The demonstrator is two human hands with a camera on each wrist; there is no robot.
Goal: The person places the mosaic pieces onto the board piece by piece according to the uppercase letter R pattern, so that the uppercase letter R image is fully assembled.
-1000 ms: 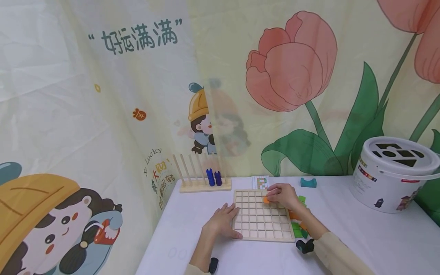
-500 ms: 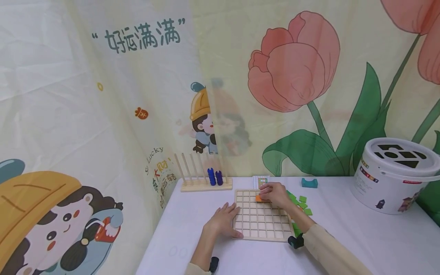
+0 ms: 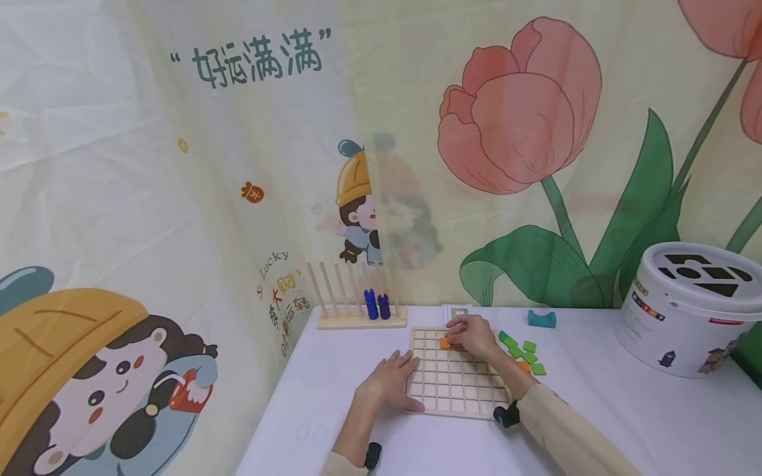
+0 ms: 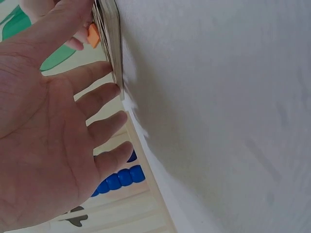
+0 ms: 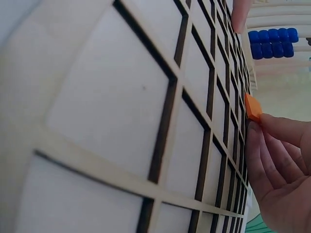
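The right hand (image 3: 472,335) pinches an orange tile (image 3: 444,343) at the far side of the board (image 3: 448,389), hiding part of a card (image 3: 458,309); the left hand (image 3: 389,381), spread wide, touches the board's left edge; green tiles (image 3: 529,346) lie rightward, a bucket (image 3: 684,337) beyond

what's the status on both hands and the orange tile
Right hand pinching orange tile near far edge of grid board. Left hand resting against board's left edge. No obstruction visible.
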